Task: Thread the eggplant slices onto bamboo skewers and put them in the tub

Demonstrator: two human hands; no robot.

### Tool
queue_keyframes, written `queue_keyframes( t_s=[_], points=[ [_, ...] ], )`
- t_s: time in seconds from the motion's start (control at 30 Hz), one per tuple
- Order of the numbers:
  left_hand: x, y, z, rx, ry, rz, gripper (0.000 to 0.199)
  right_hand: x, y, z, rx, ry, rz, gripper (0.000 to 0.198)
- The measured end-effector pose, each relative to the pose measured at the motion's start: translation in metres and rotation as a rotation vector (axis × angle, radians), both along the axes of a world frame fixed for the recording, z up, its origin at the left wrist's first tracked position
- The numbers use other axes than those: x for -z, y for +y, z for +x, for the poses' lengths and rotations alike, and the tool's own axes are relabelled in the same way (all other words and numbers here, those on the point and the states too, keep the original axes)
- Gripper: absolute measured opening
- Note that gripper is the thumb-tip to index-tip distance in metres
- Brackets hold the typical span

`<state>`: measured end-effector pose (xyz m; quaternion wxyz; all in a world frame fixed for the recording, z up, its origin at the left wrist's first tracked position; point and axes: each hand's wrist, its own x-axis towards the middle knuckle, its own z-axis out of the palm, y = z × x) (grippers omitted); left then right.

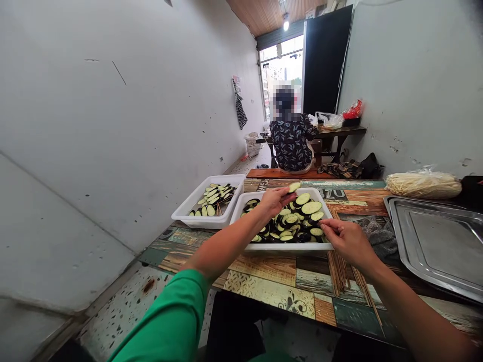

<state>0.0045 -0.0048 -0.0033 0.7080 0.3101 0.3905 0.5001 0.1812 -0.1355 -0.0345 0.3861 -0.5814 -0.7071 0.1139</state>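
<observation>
My left hand (277,200) pinches an oval eggplant slice (294,187), pale with a dark skin edge, above the far side of a white tray (290,247). That tray is filled with a heap of eggplant slices (290,219). At its right rim my right hand (344,235) is closed, thumb against fingers, on what looks like a thin bamboo skewer, mostly hidden by the fingers. Some larger slices (311,207) lie just beyond its fingertips; whether they are on the skewer I cannot tell. Loose bamboo skewers (337,271) lie beside and below this hand.
A second white tray (194,220) at the left holds skewered eggplant slices (213,196). On the right are a grey cloth (377,234), metal trays (433,241) and a bagged bundle of pale sticks (422,185). A person (292,143) sits ahead at another table (345,131).
</observation>
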Motion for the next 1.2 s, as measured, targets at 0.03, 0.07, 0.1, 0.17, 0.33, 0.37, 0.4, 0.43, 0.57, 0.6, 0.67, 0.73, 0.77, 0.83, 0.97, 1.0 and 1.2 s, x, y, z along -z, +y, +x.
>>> queue_keyframes(
  t_s=[0.03,0.07,0.1,0.17,0.33,0.37,0.4,0.43,0.57,0.6,0.67,0.73,0.77,0.83,0.97,1.0,1.2],
  points=[
    [-0.0002,0.0020,-0.0024,-0.013,-0.016,-0.009,0.008,0.0003,-0.0001,0.0003,-0.003,-0.004,0.002,0.031],
    [-0.0003,0.0034,-0.0044,-0.008,-0.023,-0.016,0.007,0.0006,-0.0001,0.0006,-0.002,-0.006,0.003,0.031],
    [-0.0003,0.0041,-0.0057,0.013,-0.024,-0.022,0.007,0.0008,-0.0001,0.0009,0.001,-0.004,0.003,0.031],
    [-0.0004,0.0040,-0.0061,0.061,-0.024,-0.028,0.007,0.0007,-0.0001,0.0013,0.008,0.014,0.003,0.030],
    [-0.0011,0.0049,-0.0047,0.031,-0.046,-0.055,0.009,-0.0005,-0.0013,0.0015,0.009,0.048,-0.007,0.031],
    [-0.0010,0.0058,-0.0053,0.018,-0.048,-0.055,0.009,-0.0004,-0.0015,0.0014,0.009,0.043,-0.011,0.031],
    [-0.0009,0.0066,-0.0061,0.008,-0.051,-0.048,0.009,0.0000,-0.0016,0.0015,0.008,0.038,-0.014,0.031],
    [-0.0006,0.0072,-0.0067,0.004,-0.053,-0.036,0.009,0.0005,-0.0015,0.0016,0.007,0.035,-0.013,0.031],
    [0.0003,0.0061,-0.0058,0.011,-0.035,0.008,0.007,0.0027,-0.0007,0.0020,0.001,0.051,-0.009,0.030],
    [0.0005,0.0054,-0.0050,0.007,-0.027,0.013,0.006,0.0027,-0.0006,0.0020,-0.003,0.059,-0.007,0.029],
    [0.0009,0.0048,-0.0036,-0.009,-0.017,0.014,0.007,0.0021,-0.0008,0.0017,-0.005,0.067,-0.004,0.029],
    [0.0014,0.0055,-0.0035,-0.024,-0.026,0.014,0.007,0.0012,-0.0012,0.0013,0.002,0.061,-0.001,0.029],
    [0.0017,0.0062,-0.0038,-0.028,-0.033,0.015,0.007,0.0009,-0.0014,0.0011,0.007,0.057,0.000,0.029],
    [0.0022,0.0075,-0.0046,-0.030,-0.041,0.016,0.007,0.0007,-0.0017,0.0009,0.007,0.055,0.003,0.029],
    [0.0014,0.0056,-0.0046,-0.037,-0.028,0.014,0.005,0.0015,-0.0012,0.0012,-0.012,0.064,0.009,0.029],
    [0.0008,0.0044,-0.0041,-0.036,-0.020,0.015,0.004,0.0016,-0.0011,0.0013,-0.013,0.064,0.011,0.029],
    [-0.0010,-0.0016,-0.0006,-0.031,0.011,0.048,0.005,0.0004,-0.0018,0.0012,-0.001,0.033,0.009,0.030]
  ],
)
